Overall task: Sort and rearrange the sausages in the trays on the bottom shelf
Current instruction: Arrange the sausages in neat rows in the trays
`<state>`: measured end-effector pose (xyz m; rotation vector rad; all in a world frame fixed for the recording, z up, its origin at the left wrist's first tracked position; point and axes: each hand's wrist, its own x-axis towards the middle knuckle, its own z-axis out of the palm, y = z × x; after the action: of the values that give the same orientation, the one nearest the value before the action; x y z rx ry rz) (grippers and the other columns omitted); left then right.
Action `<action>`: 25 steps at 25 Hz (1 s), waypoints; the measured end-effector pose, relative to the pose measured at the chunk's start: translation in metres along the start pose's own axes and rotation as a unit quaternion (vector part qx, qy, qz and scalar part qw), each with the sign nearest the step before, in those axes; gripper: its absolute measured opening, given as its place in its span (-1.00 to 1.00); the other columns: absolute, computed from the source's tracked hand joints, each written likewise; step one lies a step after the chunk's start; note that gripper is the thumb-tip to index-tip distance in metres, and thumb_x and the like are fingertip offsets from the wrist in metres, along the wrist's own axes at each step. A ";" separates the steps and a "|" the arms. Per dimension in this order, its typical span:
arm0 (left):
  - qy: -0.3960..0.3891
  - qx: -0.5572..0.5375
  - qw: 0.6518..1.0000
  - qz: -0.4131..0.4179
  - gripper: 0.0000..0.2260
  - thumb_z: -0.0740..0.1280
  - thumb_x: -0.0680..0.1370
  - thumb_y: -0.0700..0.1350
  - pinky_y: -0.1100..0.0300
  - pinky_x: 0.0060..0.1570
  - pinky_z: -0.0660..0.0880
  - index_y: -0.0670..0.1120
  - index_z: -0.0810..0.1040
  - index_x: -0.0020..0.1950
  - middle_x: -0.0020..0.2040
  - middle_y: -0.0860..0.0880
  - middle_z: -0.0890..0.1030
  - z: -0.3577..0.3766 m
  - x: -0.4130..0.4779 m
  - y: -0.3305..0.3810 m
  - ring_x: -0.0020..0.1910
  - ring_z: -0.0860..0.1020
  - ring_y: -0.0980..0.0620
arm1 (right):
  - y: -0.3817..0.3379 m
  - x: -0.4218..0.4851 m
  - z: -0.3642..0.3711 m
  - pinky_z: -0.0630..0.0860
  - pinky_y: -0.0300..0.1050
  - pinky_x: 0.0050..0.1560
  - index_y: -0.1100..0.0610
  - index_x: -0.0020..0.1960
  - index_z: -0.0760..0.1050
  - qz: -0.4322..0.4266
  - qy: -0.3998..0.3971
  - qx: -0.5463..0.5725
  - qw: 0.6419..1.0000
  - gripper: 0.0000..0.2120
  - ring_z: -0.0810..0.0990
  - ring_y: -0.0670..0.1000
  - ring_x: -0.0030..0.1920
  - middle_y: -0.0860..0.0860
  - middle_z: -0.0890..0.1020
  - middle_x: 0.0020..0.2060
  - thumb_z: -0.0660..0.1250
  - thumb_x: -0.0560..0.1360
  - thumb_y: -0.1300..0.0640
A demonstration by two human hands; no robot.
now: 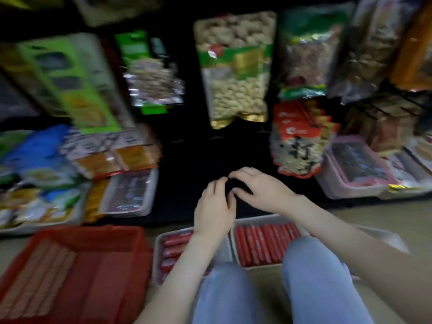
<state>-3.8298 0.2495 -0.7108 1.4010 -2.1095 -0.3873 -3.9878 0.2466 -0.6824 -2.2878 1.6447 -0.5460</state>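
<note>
Head view, blurred by motion: the person crouches before the bottom shelf (187, 174), whose middle is a dark gap between stocked goods. Both hands meet over that gap. The left hand (214, 206) has its fingers curled forward, and the right hand (259, 185) arches beside it, bent fingertips touching the left hand's. Whether either hand grips anything I cannot tell; the space under the fingers is black.

The sausages (266, 244) are not on the shelf. They lie on the floor just in front of it, packed side by side in a pale tray (254, 221) under the right forearm. A second tray (157, 258), just beside it to the left, holds more red sausages (175, 240), partly hidden by the left forearm. The knees (313, 277), in light blue trousers, sit near both trays.

A red basket (81, 265) stands on the floor further left. On the shelf, a white tray of packets (131, 192) flanks the gap on the left and a pink tub (350, 183) on the right. A bag of peanuts (236, 73) hangs above.
</note>
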 end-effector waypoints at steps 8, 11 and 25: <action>0.199 0.113 0.948 -0.220 -0.65 0.25 0.58 -0.09 0.05 0.05 0.47 -0.13 0.42 0.36 0.20 -0.09 0.54 -0.206 -0.168 -0.126 0.17 0.52 -0.11 | -0.283 0.076 0.092 0.41 0.03 0.23 0.10 0.35 0.38 -0.279 -0.077 0.009 0.957 -0.60 0.45 0.10 0.27 0.11 0.49 0.24 0.20 0.58 -0.03; 0.238 0.144 0.897 -0.343 -0.65 0.24 0.58 -0.09 0.00 0.11 0.44 -0.13 0.41 0.36 0.21 -0.14 0.53 -0.244 -0.252 -0.150 0.18 0.51 -0.16 | -0.373 0.060 0.128 0.31 -0.11 0.30 0.12 0.39 0.35 -0.402 -0.125 -0.008 0.907 -0.58 0.40 0.04 0.33 0.07 0.47 0.30 0.21 0.58 -0.01; 0.126 0.133 0.697 -0.693 -0.57 0.14 0.63 0.00 0.01 0.19 0.44 0.06 0.23 0.51 0.44 -0.15 0.32 -0.175 -0.446 -0.225 0.35 0.37 -0.15 | -0.430 0.047 0.324 0.27 -0.03 0.32 0.15 0.53 0.09 -0.559 -0.279 -0.067 0.778 -0.41 0.31 0.12 0.38 0.10 0.34 0.37 0.20 0.57 0.06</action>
<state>-3.4289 0.5756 -0.8245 2.8165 -0.4954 -0.3723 -3.4650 0.3389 -0.7806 -2.9270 -0.0754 0.1072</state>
